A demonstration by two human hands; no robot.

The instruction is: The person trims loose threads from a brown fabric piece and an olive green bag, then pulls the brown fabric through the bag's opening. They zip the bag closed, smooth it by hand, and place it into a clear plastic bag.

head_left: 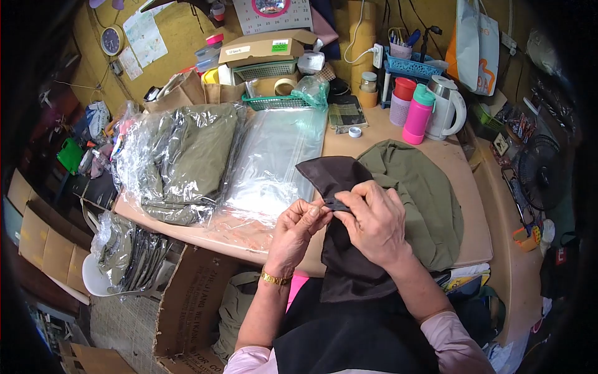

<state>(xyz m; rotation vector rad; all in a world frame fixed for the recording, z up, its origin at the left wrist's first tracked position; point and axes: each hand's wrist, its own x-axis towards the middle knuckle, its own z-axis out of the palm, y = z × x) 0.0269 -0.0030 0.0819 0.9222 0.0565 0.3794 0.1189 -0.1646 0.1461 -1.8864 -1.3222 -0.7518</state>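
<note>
Both hands meet over a dark brown piece of cloth (355, 274) at the front edge of the table. My left hand (301, 225), with a gold watch at the wrist, pinches at the cloth's edge. Close beside it, my right hand (377, 221) has its fingers closed on a fold of the same cloth. Whatever small detail lies between the fingertips is too small to make out. An olive green garment (417, 199) lies on the table behind and to the right of my right hand; the dark cloth overlaps it.
Left on the table (249, 249) are bagged olive garments (193, 156) and clear plastic bags (274, 162). A kettle (445, 106) and pink bottle (418, 115) stand at the back right. Below the left edge are a cardboard box (187, 305) and a white chair (93, 274) bearing bagged garments.
</note>
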